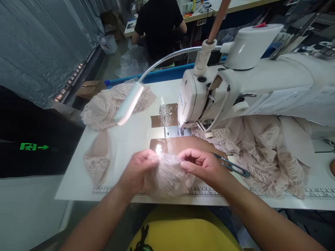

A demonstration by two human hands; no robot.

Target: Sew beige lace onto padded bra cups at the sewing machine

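Between my two hands hangs a small piece of pale lace fabric [170,176], blurred by motion, near the table's front edge. My left hand [142,167] pinches its left upper corner. At the opposite corner, my right hand [197,164] grips the lace between thumb and fingers. Just beyond them is the sewing machine [192,97], its metal needle plate [172,131] lit by a lamp. Dark thread snips [237,169] lie under and beside my right wrist. To the left rests a separate beige cup-shaped piece [96,160] with lace on its lower part.
A heap of lace [104,104] sits at the back left under the lamp head [129,103]. More beige lace fabric [269,153] is piled right of the needle. A printed ruler strip [209,192] runs along the front edge. Beyond the table, a person in black [161,28] sits facing away.
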